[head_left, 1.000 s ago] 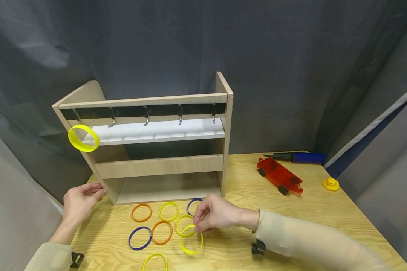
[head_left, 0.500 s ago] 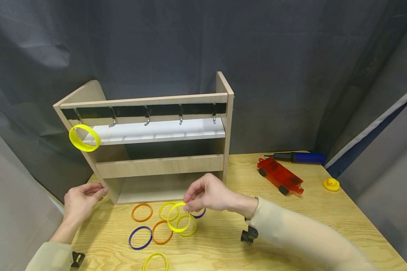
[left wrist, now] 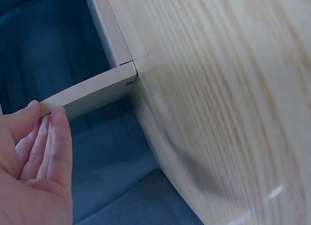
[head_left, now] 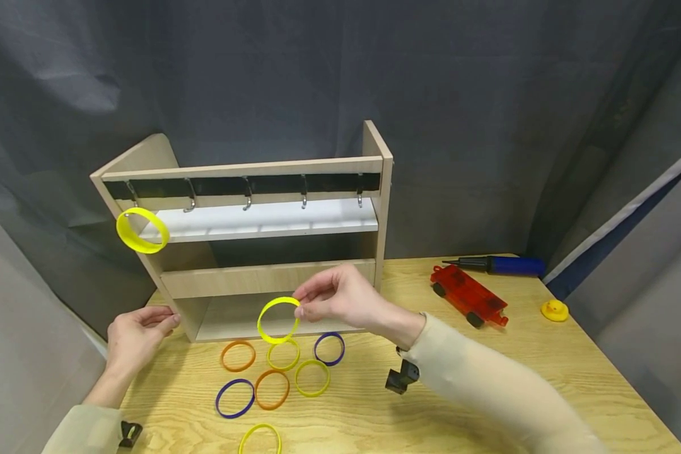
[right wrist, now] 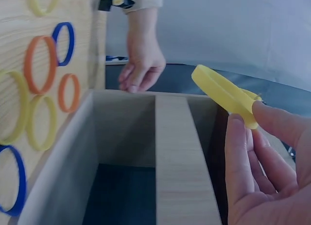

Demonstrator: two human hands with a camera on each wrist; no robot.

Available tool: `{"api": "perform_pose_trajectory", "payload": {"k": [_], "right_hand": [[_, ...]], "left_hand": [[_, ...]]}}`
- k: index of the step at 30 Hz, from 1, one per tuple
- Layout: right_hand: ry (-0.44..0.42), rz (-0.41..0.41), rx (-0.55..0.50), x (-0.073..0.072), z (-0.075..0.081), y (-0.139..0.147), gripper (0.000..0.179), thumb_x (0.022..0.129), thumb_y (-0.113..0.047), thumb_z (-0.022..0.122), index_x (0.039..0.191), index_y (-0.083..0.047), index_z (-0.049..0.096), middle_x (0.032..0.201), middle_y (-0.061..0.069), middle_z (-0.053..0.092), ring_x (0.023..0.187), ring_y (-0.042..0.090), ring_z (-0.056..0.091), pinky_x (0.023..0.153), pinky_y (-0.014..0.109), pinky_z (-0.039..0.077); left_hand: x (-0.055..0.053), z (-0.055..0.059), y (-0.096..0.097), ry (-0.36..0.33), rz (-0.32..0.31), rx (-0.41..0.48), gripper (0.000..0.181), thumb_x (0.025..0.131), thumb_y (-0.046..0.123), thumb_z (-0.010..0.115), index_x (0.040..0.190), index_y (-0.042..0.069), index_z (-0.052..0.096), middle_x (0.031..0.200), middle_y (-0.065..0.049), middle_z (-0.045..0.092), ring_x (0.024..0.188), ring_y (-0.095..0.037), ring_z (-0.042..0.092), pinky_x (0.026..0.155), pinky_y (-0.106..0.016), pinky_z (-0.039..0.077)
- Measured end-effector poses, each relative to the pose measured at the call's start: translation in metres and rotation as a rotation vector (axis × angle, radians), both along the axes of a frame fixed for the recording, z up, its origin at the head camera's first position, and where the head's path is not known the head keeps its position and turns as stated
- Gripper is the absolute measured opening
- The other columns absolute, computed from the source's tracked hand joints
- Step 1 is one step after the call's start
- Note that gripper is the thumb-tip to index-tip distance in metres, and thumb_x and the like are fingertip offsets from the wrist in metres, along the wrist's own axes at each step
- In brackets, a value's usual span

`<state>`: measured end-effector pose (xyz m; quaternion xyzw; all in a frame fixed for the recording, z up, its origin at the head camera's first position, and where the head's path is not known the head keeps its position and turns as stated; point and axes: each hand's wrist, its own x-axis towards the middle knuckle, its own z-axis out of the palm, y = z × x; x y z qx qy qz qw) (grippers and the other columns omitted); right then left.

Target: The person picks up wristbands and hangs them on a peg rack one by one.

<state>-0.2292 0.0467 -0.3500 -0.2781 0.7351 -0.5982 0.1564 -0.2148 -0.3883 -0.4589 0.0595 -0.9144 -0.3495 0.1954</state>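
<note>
Ring (right wrist: 217, 89) sits between both hands (head_left: 135, 335), right hand (head_left: 345, 299) pinching it.

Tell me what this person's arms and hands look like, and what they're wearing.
The left hand and right hand are bare, without gloves. A long, plain, pale beige left sleeve and a matching right sleeve reach the wrists. Each cuff carries a small, blocky black device, left and right. No cables show.

A duck (head_left: 554, 309) (yellow) sits near a red vehicle (head_left: 470, 295).
</note>
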Motion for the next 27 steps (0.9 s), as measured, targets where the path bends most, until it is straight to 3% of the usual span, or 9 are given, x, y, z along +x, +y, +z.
{"api": "perform_pose_trajectory", "payload": {"k": [9,14,19,27], "right_hand": [[-0.100,0.013,-0.161,-0.006,0.019,-0.023,0.027,0.095,0.004,0.084,0.121,0.008,0.079,0.096,0.002,0.086,0.089,0.011,0.083,0.092,0.038,0.072],[-0.113,0.020,-0.210,-0.010,0.029,-0.036,0.032,0.097,0.003,0.084,0.126,0.011,0.075,0.099,0.003,0.086,0.094,0.014,0.084,0.100,0.044,0.070],[-0.192,-0.004,-0.309,-0.011,0.041,-0.053,0.037,0.098,0.007,0.081,0.132,0.015,0.070,0.098,0.000,0.085,0.093,0.013,0.083,0.108,0.052,0.065],[-0.291,-0.060,-0.478,-0.015,0.055,-0.082,0.031,0.101,0.009,0.076,0.131,0.013,0.070,0.098,-0.002,0.083,0.092,0.011,0.082,0.102,0.038,0.068]], "left_hand": [[0.000,-0.001,0.000,0.010,-0.004,0.002,0.026,0.099,0.022,0.087,0.114,0.001,0.086,0.101,-0.018,0.088,0.065,0.016,0.068,0.056,-0.016,0.055],[0.000,0.000,-0.001,0.014,-0.011,0.019,0.026,0.099,0.022,0.087,0.114,0.000,0.085,0.102,-0.019,0.088,0.065,0.017,0.068,0.057,-0.015,0.056],[0.000,0.000,-0.001,0.009,-0.005,0.024,0.027,0.099,0.022,0.087,0.114,-0.001,0.085,0.102,-0.019,0.088,0.065,0.019,0.067,0.057,-0.015,0.056],[-0.001,-0.002,-0.001,-0.001,-0.011,0.028,0.028,0.100,0.023,0.086,0.115,0.000,0.085,0.103,-0.019,0.088,0.066,0.019,0.067,0.057,-0.016,0.057]]}}
